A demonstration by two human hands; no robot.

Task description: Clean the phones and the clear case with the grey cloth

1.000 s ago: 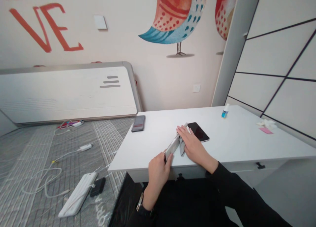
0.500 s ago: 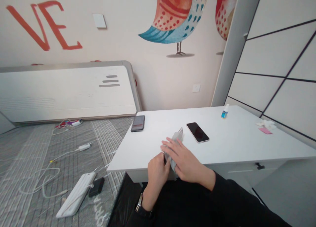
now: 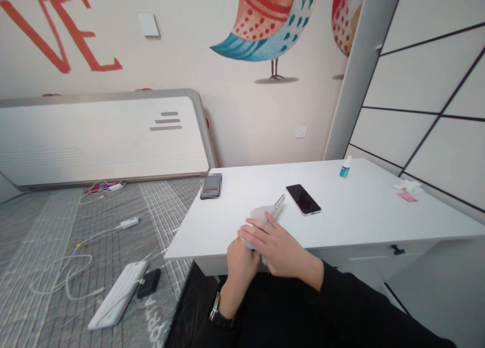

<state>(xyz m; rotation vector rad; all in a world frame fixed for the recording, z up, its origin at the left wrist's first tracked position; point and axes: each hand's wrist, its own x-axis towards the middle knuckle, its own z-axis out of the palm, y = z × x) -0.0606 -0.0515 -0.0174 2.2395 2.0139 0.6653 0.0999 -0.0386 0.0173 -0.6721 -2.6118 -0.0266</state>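
Over the front edge of the white desk (image 3: 235, 186), my two hands are pressed together around a pale grey cloth (image 3: 260, 214). My left hand (image 3: 242, 259) is closed in a fist-like grip, its fingertips hidden. Across the cloth lies my right hand (image 3: 278, 247), its fingers bent over and pressing on it. A slim, shiny, clear-edged thing (image 3: 279, 202) sticks out beyond the cloth; most of it is covered, and I cannot tell its kind. Just past it a smartphone (image 3: 303, 199) lies with its dark screen up.
A small spray bottle (image 3: 345, 167) stands at the back right, with crumpled white tissue (image 3: 408, 186) and a pink slip (image 3: 407, 197) nearby. A dark flat item (image 3: 211, 186), blurred out, lies at the left corner. Left of the desk are a white power strip (image 3: 117, 295) and cables.
The cloth has shifted and bunched up toward the left, and more of the shiny clear-edged thing shows. My right hand has slid slightly left over my left hand.
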